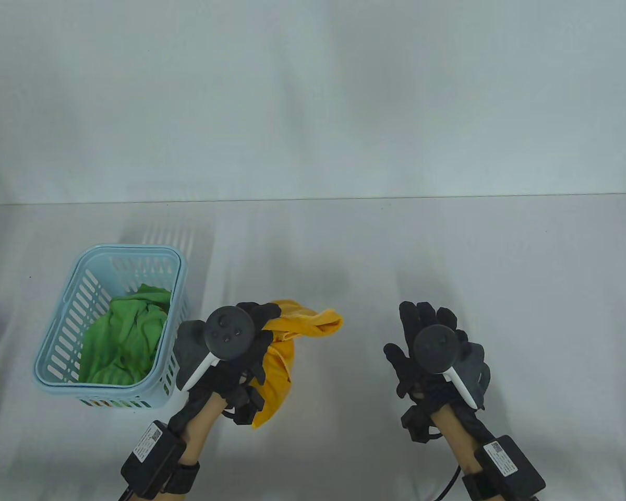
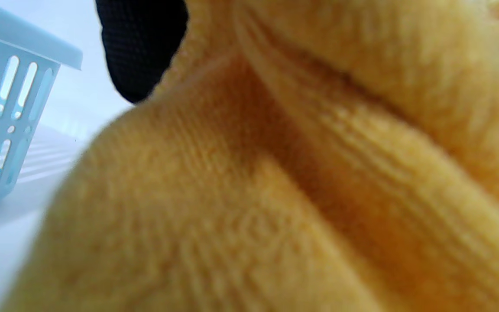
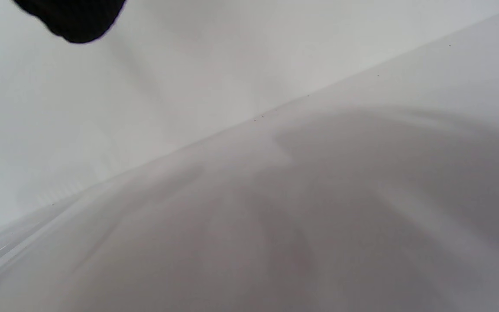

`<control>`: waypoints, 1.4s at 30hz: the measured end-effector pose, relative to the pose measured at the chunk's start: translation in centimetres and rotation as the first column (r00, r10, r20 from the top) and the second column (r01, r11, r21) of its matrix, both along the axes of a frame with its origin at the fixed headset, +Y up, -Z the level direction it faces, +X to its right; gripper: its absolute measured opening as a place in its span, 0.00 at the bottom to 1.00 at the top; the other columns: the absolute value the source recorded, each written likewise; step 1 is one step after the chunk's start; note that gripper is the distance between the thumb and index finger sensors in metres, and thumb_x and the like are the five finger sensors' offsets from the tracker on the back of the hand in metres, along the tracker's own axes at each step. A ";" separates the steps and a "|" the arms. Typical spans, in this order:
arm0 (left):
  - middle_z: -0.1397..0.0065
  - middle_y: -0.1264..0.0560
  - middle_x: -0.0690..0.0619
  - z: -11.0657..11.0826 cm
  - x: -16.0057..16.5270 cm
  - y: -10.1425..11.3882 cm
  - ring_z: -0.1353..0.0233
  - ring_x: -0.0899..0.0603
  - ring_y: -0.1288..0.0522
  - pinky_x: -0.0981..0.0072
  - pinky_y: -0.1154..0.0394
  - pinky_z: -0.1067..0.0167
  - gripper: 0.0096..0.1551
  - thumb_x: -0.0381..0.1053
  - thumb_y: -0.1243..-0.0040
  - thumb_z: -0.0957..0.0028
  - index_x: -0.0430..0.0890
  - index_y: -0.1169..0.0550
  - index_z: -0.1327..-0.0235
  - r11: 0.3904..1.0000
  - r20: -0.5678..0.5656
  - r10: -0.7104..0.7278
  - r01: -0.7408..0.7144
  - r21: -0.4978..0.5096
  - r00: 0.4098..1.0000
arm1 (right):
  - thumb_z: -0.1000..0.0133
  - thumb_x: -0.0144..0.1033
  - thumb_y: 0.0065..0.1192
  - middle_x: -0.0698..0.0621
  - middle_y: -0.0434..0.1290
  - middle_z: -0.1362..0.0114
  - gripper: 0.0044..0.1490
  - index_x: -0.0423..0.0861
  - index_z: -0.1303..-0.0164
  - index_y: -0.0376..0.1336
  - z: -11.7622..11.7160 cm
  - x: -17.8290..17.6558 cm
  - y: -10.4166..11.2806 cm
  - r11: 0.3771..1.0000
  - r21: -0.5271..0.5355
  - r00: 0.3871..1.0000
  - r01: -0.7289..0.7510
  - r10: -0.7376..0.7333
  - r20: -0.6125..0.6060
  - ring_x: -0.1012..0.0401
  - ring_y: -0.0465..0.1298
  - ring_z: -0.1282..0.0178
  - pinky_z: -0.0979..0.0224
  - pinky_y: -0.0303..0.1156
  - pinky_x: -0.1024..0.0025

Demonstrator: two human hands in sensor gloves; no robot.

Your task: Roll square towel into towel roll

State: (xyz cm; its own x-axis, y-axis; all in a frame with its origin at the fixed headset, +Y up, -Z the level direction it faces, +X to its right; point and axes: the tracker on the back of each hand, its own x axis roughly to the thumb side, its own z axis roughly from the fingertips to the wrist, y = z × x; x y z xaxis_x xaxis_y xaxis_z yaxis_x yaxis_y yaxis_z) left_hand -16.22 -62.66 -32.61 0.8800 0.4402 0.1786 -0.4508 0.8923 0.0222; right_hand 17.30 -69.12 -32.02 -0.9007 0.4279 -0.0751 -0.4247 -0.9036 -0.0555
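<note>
A yellow towel [image 1: 284, 355] hangs bunched in the air just right of the basket, gripped by my left hand [image 1: 255, 329]. Its fabric [image 2: 275, 182] fills almost the whole left wrist view, with one black gloved finger [image 2: 141, 47] at the top. My right hand [image 1: 422, 334] hovers over the bare table further right, fingers spread and straight, holding nothing. In the right wrist view only a dark fingertip [image 3: 74, 19] shows at the top left above the table surface.
A light blue slotted basket [image 1: 57, 344] stands at the left with a crumpled green towel [image 1: 125, 334] inside; its wall [image 2: 2, 108] shows in the left wrist view. The white table [image 1: 448, 250] runs back to a pale wall.
</note>
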 end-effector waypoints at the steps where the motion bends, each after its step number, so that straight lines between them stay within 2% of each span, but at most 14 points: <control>1: 0.33 0.26 0.56 0.0 0.0 -0.1 0.49 0.47 0.16 0.51 0.22 0.40 0.29 0.46 0.35 0.56 0.58 0.25 0.38 1.000 0.003 0.006 -0.006 -0.002 1.000 | 0.58 0.64 0.54 0.61 0.42 0.16 0.51 0.69 0.28 0.37 0.1 -0.2 0.1 1.000 0.008 1.000 0.002 -0.002 -0.008 0.48 0.39 0.13 0.19 0.41 0.36; 7: 0.33 0.26 0.56 -0.3 0.0 -0.7 0.48 0.47 0.16 0.51 0.22 0.40 0.29 0.46 0.35 0.56 0.58 0.25 0.38 0.999 0.008 0.025 -0.025 -0.033 1.000 | 0.58 0.63 0.54 0.61 0.42 0.16 0.50 0.68 0.28 0.37 1.1 -1.4 1.3 0.997 0.070 0.998 0.029 -0.025 -0.056 0.48 0.39 0.13 0.19 0.41 0.36; 13: 0.33 0.26 0.56 -0.2 0.2 -0.9 0.48 0.47 0.16 0.51 0.22 0.40 0.29 0.46 0.35 0.56 0.58 0.25 0.38 0.999 0.021 0.015 -0.014 -0.028 1.000 | 0.58 0.63 0.56 0.61 0.45 0.16 0.50 0.68 0.28 0.39 3.2 -4.3 5.5 0.975 0.185 0.978 0.124 -0.089 -0.187 0.48 0.41 0.13 0.19 0.44 0.36; 18: 0.33 0.26 0.56 -0.2 0.3 -1.0 0.48 0.47 0.16 0.50 0.22 0.39 0.29 0.46 0.35 0.56 0.58 0.25 0.38 0.999 0.030 0.013 -0.012 -0.038 0.999 | 0.58 0.62 0.58 0.60 0.49 0.17 0.49 0.65 0.27 0.44 3.0 -7.4 8.4 0.976 0.137 0.951 0.171 -0.127 -0.281 0.48 0.47 0.13 0.20 0.49 0.37; 22: 0.33 0.26 0.56 -0.2 0.3 -0.9 0.48 0.47 0.16 0.50 0.23 0.39 0.29 0.46 0.35 0.56 0.58 0.25 0.38 0.999 0.034 0.018 -0.017 -0.037 0.999 | 0.58 0.60 0.60 0.60 0.53 0.18 0.47 0.63 0.29 0.48 1.9 -9.1 9.1 0.981 0.096 0.942 0.169 -0.132 -0.307 0.48 0.50 0.14 0.20 0.50 0.38; 29: 0.33 0.26 0.56 -0.1 0.6 -1.1 0.48 0.47 0.16 0.50 0.23 0.39 0.29 0.46 0.35 0.56 0.58 0.25 0.38 0.999 0.050 0.013 -0.011 -0.039 0.999 | 0.59 0.55 0.66 0.58 0.66 0.26 0.41 0.60 0.34 0.58 0.3 -11.5 9.2 0.992 0.041 0.934 0.120 -0.099 -0.342 0.49 0.62 0.19 0.23 0.58 0.41; 34: 0.33 0.26 0.56 -0.1 0.7 -1.1 0.48 0.47 0.16 0.50 0.23 0.39 0.29 0.46 0.35 0.56 0.58 0.25 0.38 0.999 0.056 -0.001 0.003 -0.040 0.998 | 0.58 0.51 0.67 0.58 0.76 0.37 0.28 0.60 0.46 0.68 -0.5 -12.3 9.5 0.990 0.071 0.942 0.121 -0.092 -0.322 0.52 0.73 0.28 0.26 0.64 0.43; 42: 0.32 0.27 0.55 -0.3 0.8 -1.6 0.48 0.47 0.16 0.51 0.22 0.40 0.34 0.46 0.35 0.56 0.56 0.29 0.32 0.997 0.061 -0.010 0.014 -0.073 0.998 | 0.57 0.48 0.66 0.57 0.79 0.41 0.24 0.61 0.50 0.70 -1.9 -11.7 10.8 0.979 0.065 0.955 0.192 -0.171 -0.241 0.53 0.77 0.35 0.29 0.67 0.45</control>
State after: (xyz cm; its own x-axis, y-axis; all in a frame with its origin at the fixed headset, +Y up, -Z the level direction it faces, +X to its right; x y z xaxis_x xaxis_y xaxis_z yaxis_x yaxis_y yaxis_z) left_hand -15.37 -64.25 -32.87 0.8737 0.4436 0.1995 -0.4387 0.8959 -0.0708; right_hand 5.58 -58.33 -33.88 -0.7953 0.5812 0.1721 -0.5915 -0.8062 -0.0107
